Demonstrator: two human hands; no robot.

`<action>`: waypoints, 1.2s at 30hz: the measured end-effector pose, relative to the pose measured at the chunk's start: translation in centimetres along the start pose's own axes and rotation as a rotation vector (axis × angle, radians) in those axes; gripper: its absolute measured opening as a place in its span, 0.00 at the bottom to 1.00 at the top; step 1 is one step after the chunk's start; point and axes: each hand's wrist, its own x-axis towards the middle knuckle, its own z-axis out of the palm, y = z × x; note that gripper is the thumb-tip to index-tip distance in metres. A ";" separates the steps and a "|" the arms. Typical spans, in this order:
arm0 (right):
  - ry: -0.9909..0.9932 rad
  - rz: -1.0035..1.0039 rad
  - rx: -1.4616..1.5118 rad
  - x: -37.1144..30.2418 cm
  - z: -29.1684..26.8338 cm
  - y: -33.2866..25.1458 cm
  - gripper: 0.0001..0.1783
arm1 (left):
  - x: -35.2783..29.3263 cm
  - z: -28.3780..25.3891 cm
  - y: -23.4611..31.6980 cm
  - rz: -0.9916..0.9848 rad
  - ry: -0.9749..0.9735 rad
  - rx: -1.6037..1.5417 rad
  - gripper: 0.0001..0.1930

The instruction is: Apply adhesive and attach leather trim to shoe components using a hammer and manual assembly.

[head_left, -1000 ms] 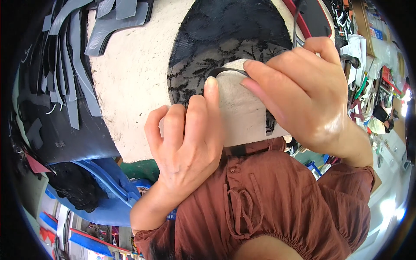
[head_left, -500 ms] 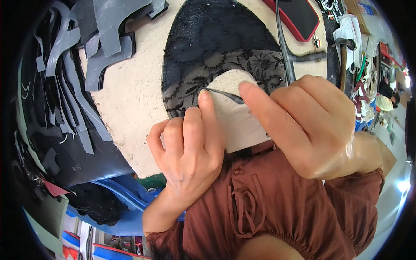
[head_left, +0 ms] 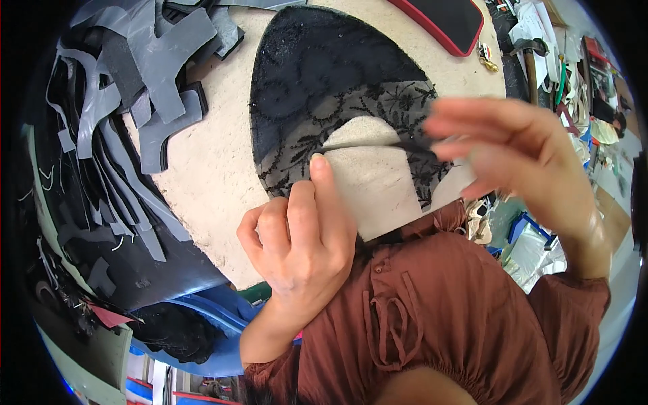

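Observation:
A black shoe upper (head_left: pixel 317 57) of solid fabric and sheer embroidered mesh lies flat on a pale board. Across its rounded opening runs a thin dark strip (head_left: pixel 368 146). With the index fingertip pressed down by the strip's left end, my left hand (head_left: pixel 297 233) holds the upper against the board; its other fingers are curled and the thumb is hidden. My right hand (head_left: pixel 513 145), blurred by motion, is raised over the upper's right edge. Its fingers are apart, and nothing shows in them.
Grey and black cut pieces (head_left: pixel 162 61) are heaped at the far left of the pale board (head_left: pixel 209 169). A red-cased phone (head_left: pixel 449 23) lies at the back right, near a small gold-coloured trinket (head_left: pixel 487 59). A blue tub (head_left: pixel 223 337) stands below the left side.
My right hand has lifted off the strip and moved right, its fingers spreading. The strip now lies across the opening. A long dark tool by that hand no longer shows.

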 end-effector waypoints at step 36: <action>0.090 -0.120 -0.151 7.9 1.2 1.9 0.10 | 0.7 -1.0 -0.3 0.046 -0.152 0.010 0.23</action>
